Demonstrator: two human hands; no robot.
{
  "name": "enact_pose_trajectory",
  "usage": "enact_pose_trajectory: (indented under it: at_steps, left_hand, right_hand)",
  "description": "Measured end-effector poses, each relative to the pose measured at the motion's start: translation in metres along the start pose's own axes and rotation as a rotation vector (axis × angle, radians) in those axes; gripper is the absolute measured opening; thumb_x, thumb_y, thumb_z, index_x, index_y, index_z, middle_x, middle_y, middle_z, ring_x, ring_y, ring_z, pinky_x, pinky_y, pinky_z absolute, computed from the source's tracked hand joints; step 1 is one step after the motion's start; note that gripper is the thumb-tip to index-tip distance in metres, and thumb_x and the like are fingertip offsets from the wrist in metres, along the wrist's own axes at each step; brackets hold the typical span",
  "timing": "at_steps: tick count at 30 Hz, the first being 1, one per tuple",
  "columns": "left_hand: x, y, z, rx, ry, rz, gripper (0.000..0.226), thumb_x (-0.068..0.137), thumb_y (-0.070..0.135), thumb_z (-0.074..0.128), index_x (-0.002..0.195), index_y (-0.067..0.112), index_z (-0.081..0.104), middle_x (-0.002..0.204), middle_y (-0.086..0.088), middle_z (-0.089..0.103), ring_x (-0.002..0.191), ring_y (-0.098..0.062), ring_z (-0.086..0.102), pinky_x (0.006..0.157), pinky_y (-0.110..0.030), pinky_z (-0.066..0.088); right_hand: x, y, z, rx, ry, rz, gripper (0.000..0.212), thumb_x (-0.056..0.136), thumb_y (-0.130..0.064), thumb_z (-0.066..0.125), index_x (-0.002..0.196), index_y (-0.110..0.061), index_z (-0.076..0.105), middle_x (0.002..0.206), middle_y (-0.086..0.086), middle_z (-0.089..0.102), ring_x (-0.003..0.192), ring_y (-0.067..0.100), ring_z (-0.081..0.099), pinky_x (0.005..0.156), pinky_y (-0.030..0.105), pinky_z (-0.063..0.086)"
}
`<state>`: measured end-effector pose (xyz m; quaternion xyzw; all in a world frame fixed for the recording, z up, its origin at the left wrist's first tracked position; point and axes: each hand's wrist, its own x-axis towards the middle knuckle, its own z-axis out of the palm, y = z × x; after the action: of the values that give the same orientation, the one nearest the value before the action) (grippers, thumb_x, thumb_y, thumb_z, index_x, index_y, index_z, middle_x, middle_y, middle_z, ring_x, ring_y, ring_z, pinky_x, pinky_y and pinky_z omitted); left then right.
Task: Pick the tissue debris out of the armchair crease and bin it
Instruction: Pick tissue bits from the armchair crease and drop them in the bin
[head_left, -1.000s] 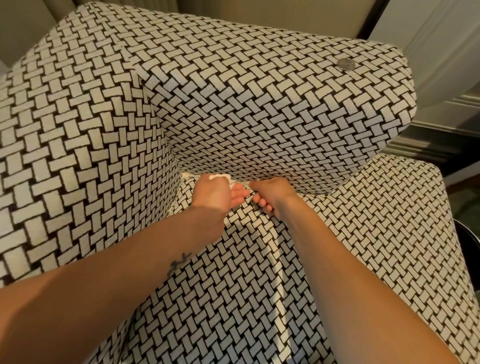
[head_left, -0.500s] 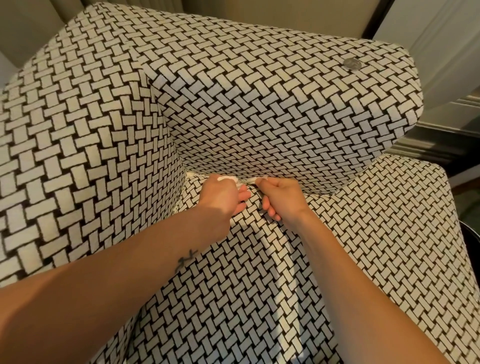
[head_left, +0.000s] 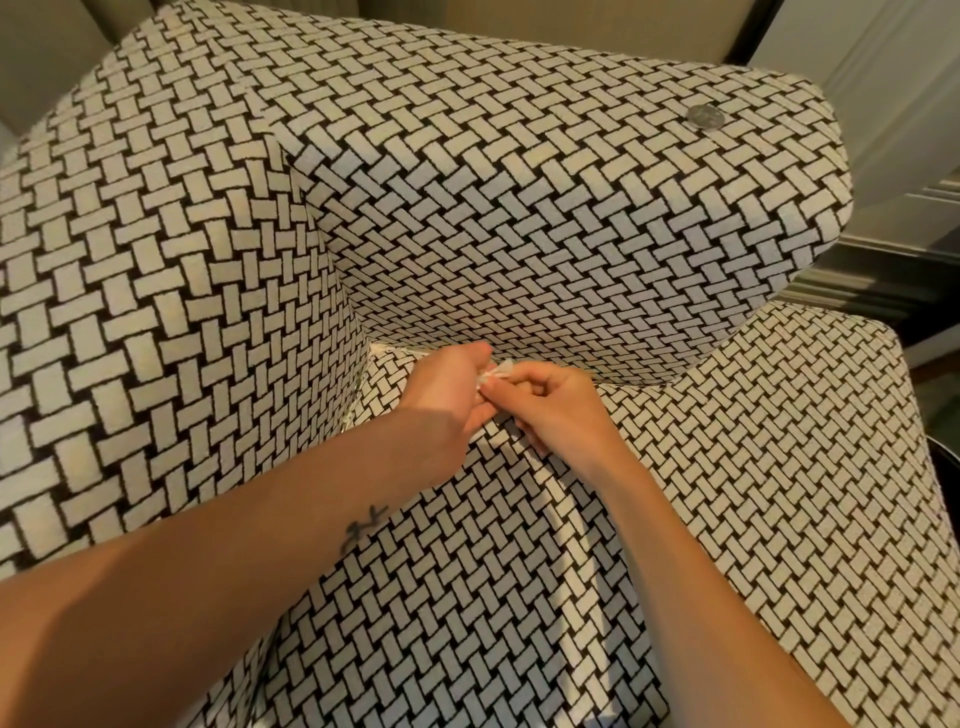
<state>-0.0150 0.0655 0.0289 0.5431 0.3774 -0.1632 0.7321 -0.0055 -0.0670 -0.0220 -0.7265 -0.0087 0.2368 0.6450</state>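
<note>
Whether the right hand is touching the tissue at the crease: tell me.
Touching. The head view shows the right hand pinching the white tissue with its fingertips, no gap between them, right beside the left hand.

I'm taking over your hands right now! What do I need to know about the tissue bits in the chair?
Left hand: fingers curled, gripping the tissue debris right at the armchair crease.
Right hand: pinching the same white scrap from the other side.
Done: that scrap is up out of the crease, between the two hands.
Left: check along the crease for more bits, then bin everything. No bin is plainly in view.
A coin lies on top of the armrest; it is not part of the job.
</note>
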Motion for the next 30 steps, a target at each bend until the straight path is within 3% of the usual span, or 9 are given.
enact_pose_trajectory:
  at_steps: [4,8,11,14,17,19,21,24,30]
  left_hand:
    - [0.002,-0.002,-0.001,0.07,0.085,0.032,0.044,0.095,-0.014,0.041,0.12,0.012,0.065,0.114,-0.015,0.067,0.1,-0.025,0.072,0.094,-0.036,0.059]
    - [-0.001,0.001,-0.003,0.015,0.205,0.064,0.039,0.1,-0.011,0.035,0.124,0.01,0.056,0.104,-0.015,0.066,0.079,-0.018,0.071,0.08,-0.033,0.062]
    - [0.003,-0.001,-0.003,0.025,0.262,0.097,0.039,0.101,-0.007,0.034,0.128,0.014,0.053,0.104,-0.008,0.069,0.093,-0.023,0.072,0.087,-0.039,0.061]
    - [0.005,-0.003,-0.004,0.095,0.279,0.114,0.035,0.1,-0.004,0.042,0.119,0.019,0.06,0.108,-0.006,0.071,0.102,-0.024,0.07,0.091,-0.04,0.058]
    - [0.009,-0.005,-0.007,0.129,0.301,0.146,0.036,0.098,-0.005,0.046,0.096,0.028,0.061,0.109,-0.006,0.07,0.093,-0.02,0.064,0.071,-0.03,0.053]
    - [0.012,-0.005,-0.007,0.125,0.319,0.161,0.04,0.098,-0.007,0.042,0.093,0.028,0.061,0.106,-0.008,0.07,0.084,-0.02,0.063,0.063,-0.028,0.052]
    - [0.015,-0.007,-0.008,0.101,0.306,0.148,0.039,0.098,-0.009,0.041,0.099,0.024,0.062,0.103,-0.01,0.07,0.082,-0.022,0.067,0.069,-0.031,0.058]
    - [0.013,-0.008,-0.007,0.093,0.304,0.139,0.039,0.097,-0.009,0.039,0.108,0.02,0.062,0.105,-0.011,0.07,0.098,-0.029,0.07,0.085,-0.037,0.059]
    - [0.012,-0.006,-0.006,0.119,0.318,0.148,0.035,0.097,-0.005,0.039,0.11,0.019,0.06,0.11,-0.011,0.068,0.095,-0.029,0.066,0.085,-0.035,0.056]
  right_hand:
    - [0.006,0.001,0.005,0.034,0.058,0.006,0.023,0.089,-0.023,0.076,0.1,-0.006,0.067,0.061,-0.002,0.054,0.044,0.009,0.039,0.039,0.02,0.033]
    - [0.011,0.002,-0.002,0.067,0.044,0.021,0.022,0.1,-0.029,0.063,0.118,-0.016,0.066,0.073,0.005,0.061,0.052,0.014,0.048,0.041,0.022,0.039]
    - [0.019,-0.003,-0.004,-0.038,0.033,0.128,0.022,0.104,-0.022,0.051,0.116,-0.012,0.066,0.069,0.006,0.066,0.058,0.02,0.052,0.045,0.027,0.041]
    - [0.033,-0.013,0.0,-0.166,-0.046,0.262,0.022,0.104,-0.02,0.05,0.111,-0.003,0.063,0.066,0.008,0.068,0.047,0.015,0.053,0.04,0.022,0.04]
    - [0.05,-0.02,0.013,-0.168,-0.092,0.399,0.028,0.104,-0.024,0.056,0.107,0.003,0.062,0.068,0.01,0.071,0.045,0.012,0.057,0.038,0.019,0.042]
    - [0.059,-0.022,0.019,-0.172,-0.062,0.447,0.028,0.102,-0.024,0.059,0.099,0.002,0.066,0.061,0.006,0.067,0.04,0.01,0.053,0.037,0.018,0.041]
    - [0.064,-0.022,0.023,-0.169,-0.017,0.474,0.029,0.101,-0.025,0.061,0.095,0.002,0.069,0.058,0.004,0.063,0.036,0.008,0.048,0.035,0.018,0.039]
    - [0.07,-0.017,0.03,-0.209,0.091,0.49,0.033,0.101,-0.026,0.06,0.089,0.003,0.068,0.051,0.004,0.061,0.03,0.008,0.045,0.032,0.017,0.036]
    - [0.066,-0.006,0.031,-0.163,0.182,0.389,0.03,0.1,-0.009,0.049,0.082,0.005,0.069,0.044,0.004,0.059,0.033,0.013,0.046,0.033,0.019,0.035]
